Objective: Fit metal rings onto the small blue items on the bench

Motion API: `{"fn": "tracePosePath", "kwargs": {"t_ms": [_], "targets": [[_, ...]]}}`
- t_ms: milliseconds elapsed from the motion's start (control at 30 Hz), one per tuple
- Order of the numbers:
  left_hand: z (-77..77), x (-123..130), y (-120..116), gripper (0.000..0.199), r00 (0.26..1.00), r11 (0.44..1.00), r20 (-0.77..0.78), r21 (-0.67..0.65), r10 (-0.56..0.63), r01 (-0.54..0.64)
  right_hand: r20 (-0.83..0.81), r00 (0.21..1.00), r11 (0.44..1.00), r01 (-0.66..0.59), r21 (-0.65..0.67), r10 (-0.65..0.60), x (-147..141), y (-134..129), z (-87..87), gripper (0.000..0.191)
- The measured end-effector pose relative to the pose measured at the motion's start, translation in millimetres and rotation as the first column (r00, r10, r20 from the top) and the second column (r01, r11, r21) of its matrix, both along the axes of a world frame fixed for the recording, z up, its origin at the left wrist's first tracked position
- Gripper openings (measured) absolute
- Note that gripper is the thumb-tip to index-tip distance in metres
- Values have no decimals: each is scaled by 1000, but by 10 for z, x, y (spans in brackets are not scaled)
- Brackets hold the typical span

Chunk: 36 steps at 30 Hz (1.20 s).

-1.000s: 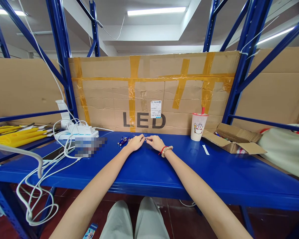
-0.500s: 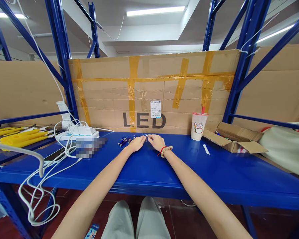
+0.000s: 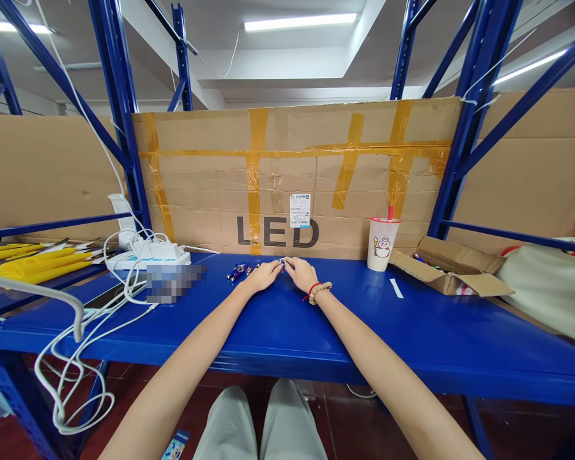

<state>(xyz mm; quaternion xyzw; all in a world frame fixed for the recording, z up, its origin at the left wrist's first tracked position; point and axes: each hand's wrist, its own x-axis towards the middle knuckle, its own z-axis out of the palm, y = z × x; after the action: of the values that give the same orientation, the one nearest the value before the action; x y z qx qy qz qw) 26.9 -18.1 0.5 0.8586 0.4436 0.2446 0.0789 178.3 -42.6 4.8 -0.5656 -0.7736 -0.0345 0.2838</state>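
Observation:
My left hand (image 3: 265, 276) and my right hand (image 3: 300, 273) meet at the back middle of the blue shelf top (image 3: 287, 326). Between their fingertips shows a small whitish, ring-like piece (image 3: 282, 261), too small to name. The fingers of both hands are closed in a pinch around it. A bracelet of beads and red cord is on my right wrist. Just left of my left hand lies a little pile of shiny dark blue and purple items (image 3: 238, 273), whose kind I cannot make out.
To the right stand a paper cup (image 3: 382, 246) with a red straw and an open cardboard box (image 3: 453, 262). A white strip (image 3: 396, 288) lies near the cup. White cables (image 3: 124, 291) and a power strip (image 3: 148, 257) crowd the left side. Yellow-handled tools (image 3: 52, 265) lie beyond.
The hands stay almost in place; only the fingertips and the small piece between them shift slightly. The things around have not moved.

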Motion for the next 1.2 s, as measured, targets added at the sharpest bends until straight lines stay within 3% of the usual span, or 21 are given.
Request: {"fn": "tracePosePath", "kwargs": {"t_ms": [467, 933, 1200], "targets": [[29, 9, -41, 38, 1000, 1000, -1, -25, -11, 11, -44, 999, 1000, -13, -2, 12, -7, 14, -22, 32], [-16, -11, 52, 41, 995, 993, 41, -74, -91, 94, -65, 998, 1000, -20, -8, 20, -18, 34, -30, 35], [2, 3, 6, 49, 999, 995, -7, -80, -54, 53, -43, 999, 1000, 11, 4, -10, -11, 35, -12, 33]]}}
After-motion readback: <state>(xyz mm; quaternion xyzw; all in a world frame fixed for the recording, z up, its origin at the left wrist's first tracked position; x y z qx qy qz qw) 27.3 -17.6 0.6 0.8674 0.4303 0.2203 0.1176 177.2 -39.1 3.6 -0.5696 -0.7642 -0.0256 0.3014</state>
